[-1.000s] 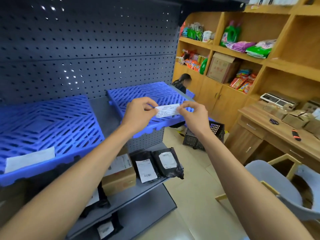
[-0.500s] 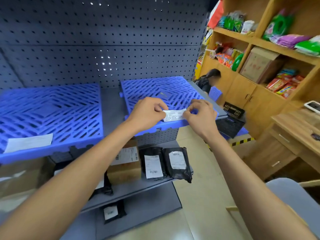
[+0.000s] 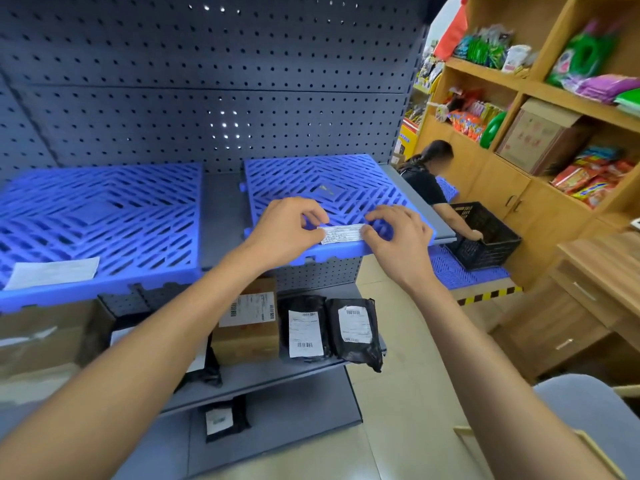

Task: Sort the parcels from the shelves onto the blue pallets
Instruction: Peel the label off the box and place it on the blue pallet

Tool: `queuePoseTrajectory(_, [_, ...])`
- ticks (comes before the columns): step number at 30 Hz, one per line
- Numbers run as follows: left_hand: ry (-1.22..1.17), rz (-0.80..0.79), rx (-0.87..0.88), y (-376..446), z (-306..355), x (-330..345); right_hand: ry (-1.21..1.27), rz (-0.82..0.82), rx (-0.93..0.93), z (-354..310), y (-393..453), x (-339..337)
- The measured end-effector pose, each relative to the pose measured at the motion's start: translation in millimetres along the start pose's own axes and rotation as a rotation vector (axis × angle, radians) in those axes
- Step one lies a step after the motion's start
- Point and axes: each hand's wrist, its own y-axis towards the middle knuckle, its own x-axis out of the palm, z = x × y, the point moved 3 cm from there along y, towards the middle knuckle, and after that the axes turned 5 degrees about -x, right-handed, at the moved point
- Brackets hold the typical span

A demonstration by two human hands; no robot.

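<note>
Label strip: a narrow white paper label (image 3: 342,233) lies along the near front edge of the right blue pallet (image 3: 322,185); its long axis runs left to right, parallel to that edge.
Bearing from your fingers: the strip spans the gap between your two hands, one end under each; neither hand is clearly nearer.
Left hand: your left hand (image 3: 289,228) pinches the strip's left end, thumb and forefinger curled on it, other fingers tucked.
Right hand: your right hand (image 3: 398,233) holds the right end, fingertips bent down onto paper and pallet rim.
Step in hand: by my reading, you are fixing the label to the pallet edge before sorting; pressing along the long axis looks like what it needs.
Left blue pallet: the left blue pallet (image 3: 100,216) sits beside the right one, carrying a white sheet (image 3: 53,273) at its near edge.
Parcels: a brown carton (image 3: 247,322) and two black bags (image 3: 304,329) (image 3: 355,327) wait on the grey shelf (image 3: 263,375) below, nearer you than the pallets.
Beyond: another person (image 3: 429,181) reaches into a black crate (image 3: 485,237), far right.
</note>
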Motion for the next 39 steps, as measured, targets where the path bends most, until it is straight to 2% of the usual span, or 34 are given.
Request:
queuePoseTrajectory(9, [0.072, 0.048, 0.004, -12, 4, -5, 0.024, -0.046, -0.018, 6, -2, -1])
queuePoseTrajectory(14, [0.000, 0.124, -0.008, -23, 2, -8, 0.093, -0.052, -0.039, 0, 0, -8])
queuePoseTrajectory(19, [-0.062, 0.171, -0.043, -35, 0, -18, 0.180, -0.128, -0.098, -26, 7, -12])
queuePoseTrajectory(31, [-0.090, 0.254, -0.037, -106, -33, -94, 0.372, -0.317, -0.262, -140, 3, 37])
queuePoseTrajectory(39, [-0.055, 0.354, -0.127, -203, -84, -184, 0.453, -0.463, -0.405, -268, -43, 86])
